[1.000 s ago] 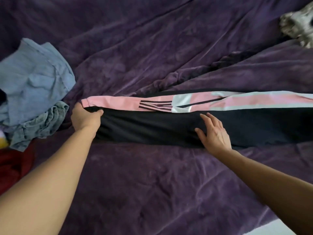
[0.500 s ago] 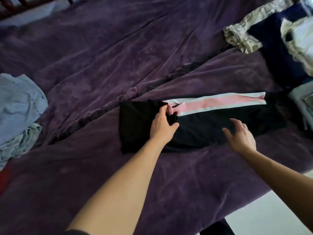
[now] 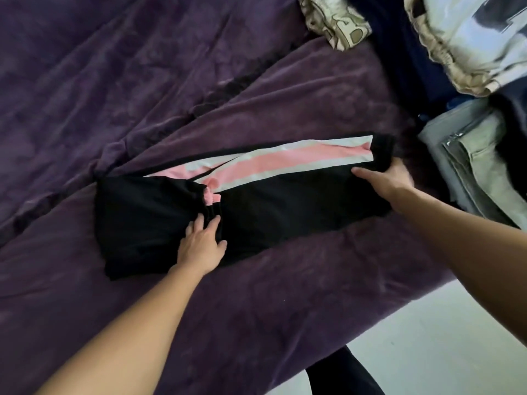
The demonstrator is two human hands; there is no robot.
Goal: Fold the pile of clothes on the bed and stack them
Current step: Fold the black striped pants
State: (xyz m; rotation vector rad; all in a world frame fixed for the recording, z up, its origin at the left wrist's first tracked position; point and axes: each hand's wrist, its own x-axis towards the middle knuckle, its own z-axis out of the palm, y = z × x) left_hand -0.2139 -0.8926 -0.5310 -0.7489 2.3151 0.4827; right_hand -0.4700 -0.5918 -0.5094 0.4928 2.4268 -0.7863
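The left hand (image 3: 202,243) lies flat, its straight fingers pressing the black trousers (image 3: 285,206) where one end is folded over. The right hand (image 3: 385,181) grasps their other end, thumb on top (its fingers are blurred). The trousers, with a pink and white stripe along the far side, stretch across the purple blanket (image 3: 142,81), just beside heaped clothes (image 3: 470,155) at the right.
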